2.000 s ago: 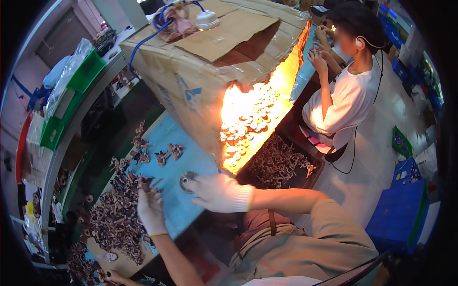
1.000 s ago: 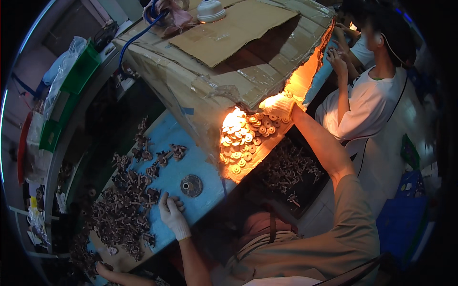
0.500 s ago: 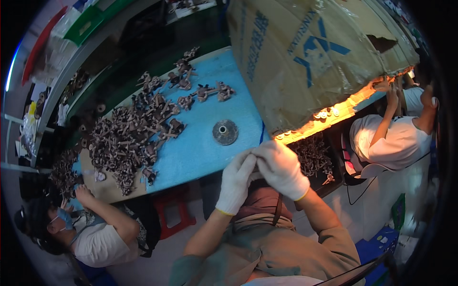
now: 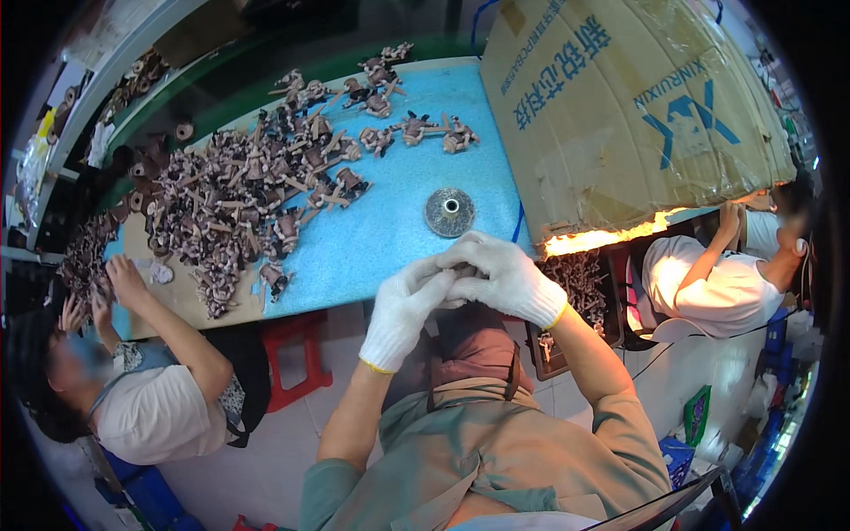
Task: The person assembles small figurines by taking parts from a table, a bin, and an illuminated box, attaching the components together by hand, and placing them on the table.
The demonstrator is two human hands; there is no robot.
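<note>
A person's left hand (image 4: 405,310) and right hand (image 4: 513,279), both in white gloves, come together at the fingertips by the near edge of a blue-topped desk (image 4: 354,265); whether anything sits between them cannot be told. One round grey disc (image 4: 435,219), a pale hollow hub at its centre, lies on the desk just beyond the hands. To the left spreads one pile (image 4: 239,195) of brown figures, too jumbled to count, while three figures (image 4: 414,130) lie in a loose row on the far side of the disc. One small white lump (image 4: 161,273) sits left, near the pile. One large carton (image 4: 593,168) stands at right, with one bright glow (image 4: 611,237) along its near edge and one heap (image 4: 577,281) of small pieces below. Three co-workers are in view: one (image 4: 164,407) at left, two (image 4: 699,288) at right. One red stool (image 4: 297,358) stands on the near side of the desk, left of the hands.
</note>
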